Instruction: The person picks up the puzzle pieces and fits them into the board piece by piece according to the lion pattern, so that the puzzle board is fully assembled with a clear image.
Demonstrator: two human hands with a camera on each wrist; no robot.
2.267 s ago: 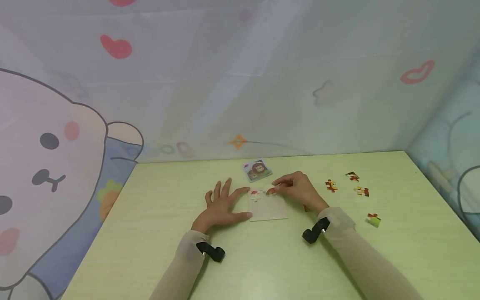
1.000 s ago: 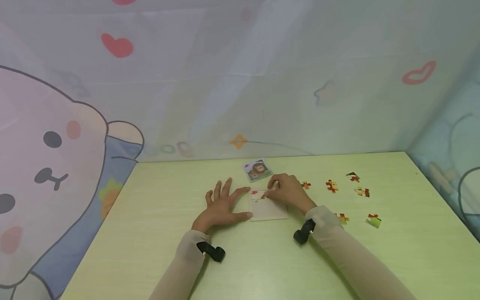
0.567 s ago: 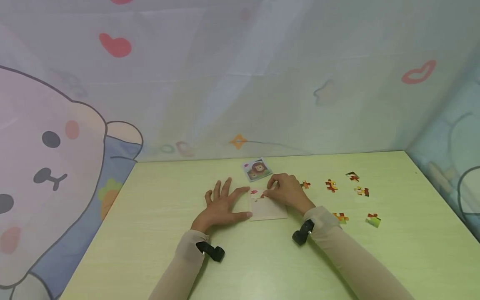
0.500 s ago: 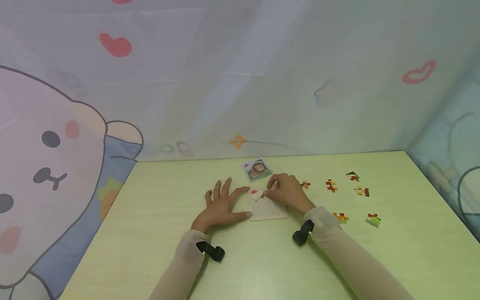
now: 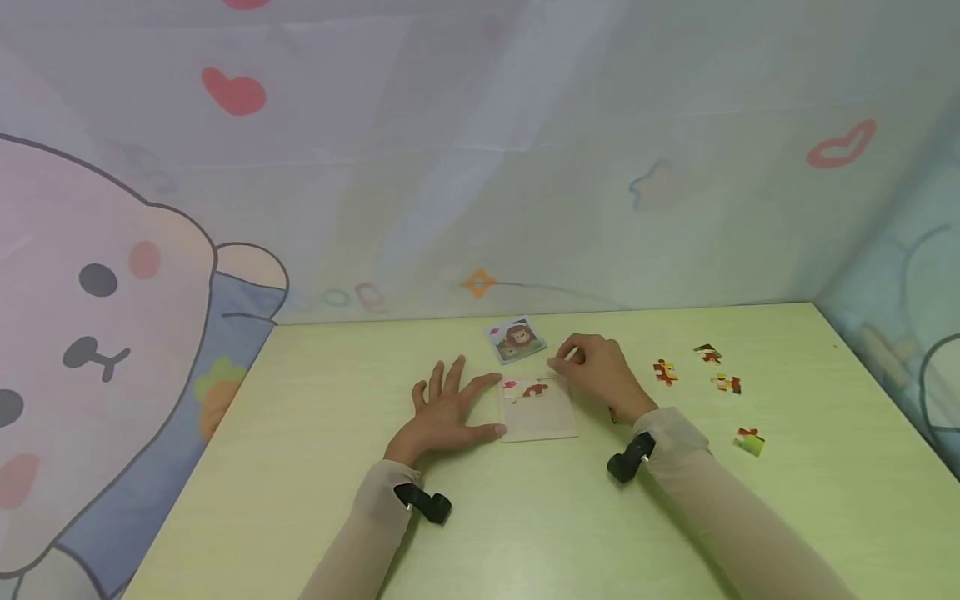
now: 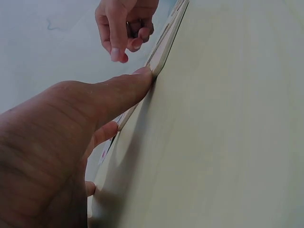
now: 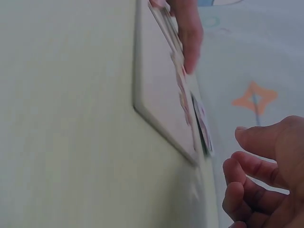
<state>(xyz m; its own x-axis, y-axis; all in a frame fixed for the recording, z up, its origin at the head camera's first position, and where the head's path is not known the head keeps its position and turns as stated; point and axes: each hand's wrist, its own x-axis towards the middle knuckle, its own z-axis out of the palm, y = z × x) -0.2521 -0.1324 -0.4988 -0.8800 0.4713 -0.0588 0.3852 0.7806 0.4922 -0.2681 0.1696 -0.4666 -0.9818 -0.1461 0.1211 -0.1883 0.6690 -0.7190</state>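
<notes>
A square puzzle board [image 5: 538, 421] lies mid-table, with a pink-marked puzzle piece [image 5: 511, 387] and a brown-red puzzle piece [image 5: 536, 389] side by side along its far edge. My left hand [image 5: 446, 408] steadies the board's left side, fingers spread; its thumb presses against the board's edge in the left wrist view. Just off the board's far right corner hovers my right hand [image 5: 596, 373]. In the right wrist view, its fingers [image 7: 256, 190] are loosely curled, the thumb stands apart from them, and nothing is held.
A lion picture card [image 5: 516, 339] lies behind the board. Loose puzzle pieces are scattered to the right, among them a yellow-brown piece [image 5: 664, 372], a dark-cornered piece [image 5: 707, 353] and a green-red piece [image 5: 749, 442]. A printed cloth backdrop [image 5: 480, 167] rises behind the table.
My right hand set the brown-red piece down beside the pink-marked one, let it go and drew back up and right. The left hand has stayed on the board.
</notes>
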